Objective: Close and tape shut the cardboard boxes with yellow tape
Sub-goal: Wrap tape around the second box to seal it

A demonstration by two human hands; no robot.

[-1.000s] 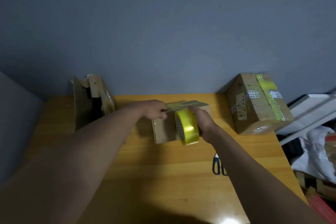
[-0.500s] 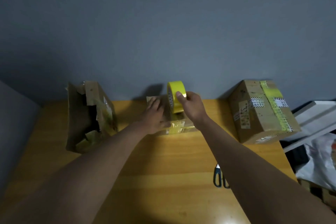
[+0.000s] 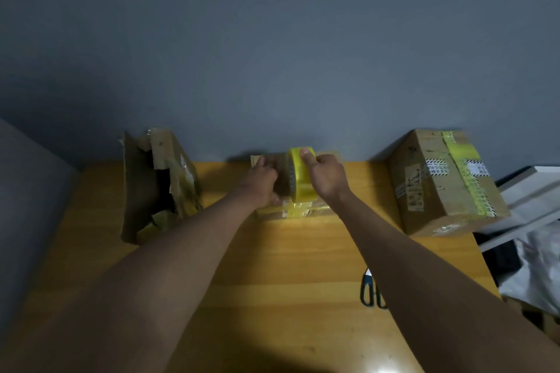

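Note:
A small flat cardboard box [image 3: 306, 211] lies at the far middle of the wooden table [image 3: 272, 266], with yellow tape across its near side. My right hand [image 3: 325, 177] grips the yellow tape roll [image 3: 298, 179], held upright on top of the box with the thumb over the roll's top. My left hand [image 3: 262, 180] rests on the left part of the box top, fingers curled; whether it pinches the tape end is hidden. At the far left stands a torn open cardboard box [image 3: 157, 185]. A closed box with a yellow tape strip [image 3: 445, 182] sits far right.
Dark-handled scissors [image 3: 371, 291] lie on the table by my right forearm. A grey wall runs just behind the boxes. Past the table's right edge are a white board [image 3: 527, 191] and a pale bag [image 3: 539, 269].
The small box went from tilted up to lying flat further back. The tape roll moved from its near face to its top. My left hand curled its fingers on the box top.

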